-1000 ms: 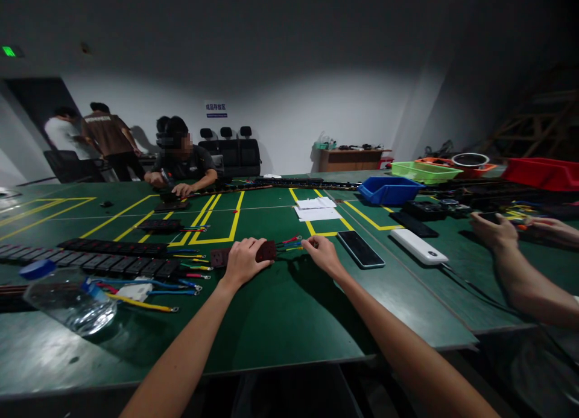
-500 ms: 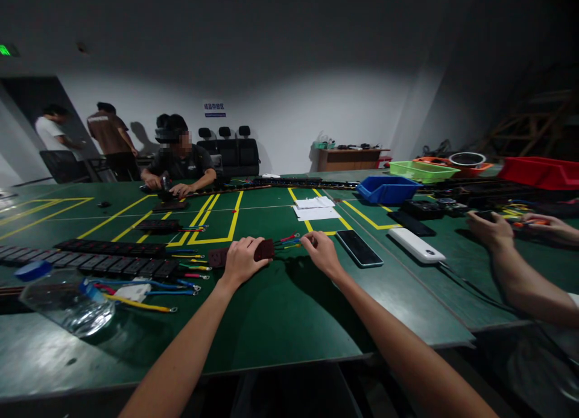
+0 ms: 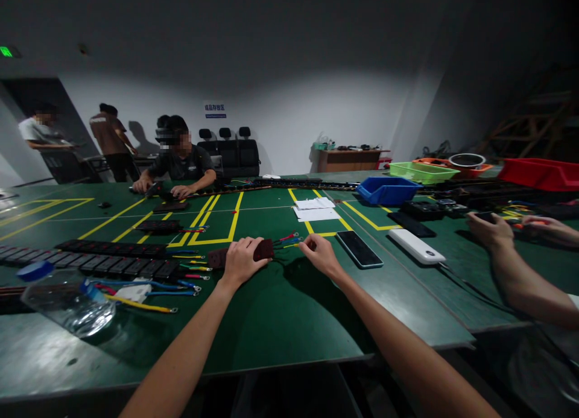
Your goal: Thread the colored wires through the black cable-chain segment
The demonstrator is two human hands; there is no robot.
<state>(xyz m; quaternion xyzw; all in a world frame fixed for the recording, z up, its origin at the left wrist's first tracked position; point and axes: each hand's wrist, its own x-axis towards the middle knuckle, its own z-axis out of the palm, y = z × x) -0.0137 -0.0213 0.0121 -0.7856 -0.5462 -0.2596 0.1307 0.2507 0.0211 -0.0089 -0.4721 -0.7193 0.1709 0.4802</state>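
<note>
My left hand is wrapped over a dark brown power socket strip, pressing it against the green table. The fingers cover its middle. Short red, blue and yellow wires with ring terminals stick out of the strip's right end. My right hand is closed in a pinch at the tip of the yellow wire; the fingertips hide its end. Right of that hand lies a phone. To the left of the strip are rows of black socket strips with coloured leads.
A water bottle lies near the left front. White papers, a blue bin and a white power bank with a cable are beyond and right. A co-worker's hands work at the right; another person sits opposite.
My right hand has shifted slightly left and down at the wire ends, while my left hand stays on the strip. The person opposite has moved a hand leftward.
</note>
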